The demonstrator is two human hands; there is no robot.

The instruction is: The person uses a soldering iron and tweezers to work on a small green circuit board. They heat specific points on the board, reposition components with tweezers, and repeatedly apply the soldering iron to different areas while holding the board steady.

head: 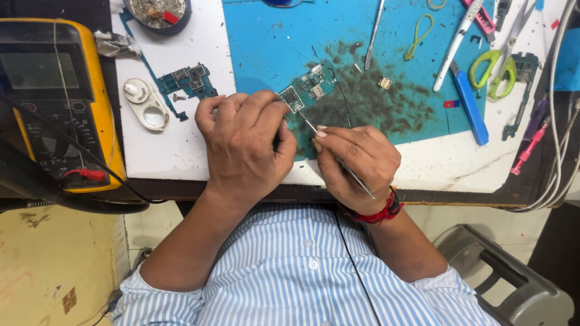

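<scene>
Shirt: blue-striped shirt point(302, 271), nearest the camera.
Right hand: right hand point(356, 160) pinches metal tweezers point(338, 160), tips angled up-left toward the board.
Left hand: left hand point(244, 145) clenched on the near-left end of the circuit board point(307, 90).
Board: on the blue mat point(272, 42), long axis running up-right, away from both hands.
Far left: yellow multimeter point(54, 102).
</scene>
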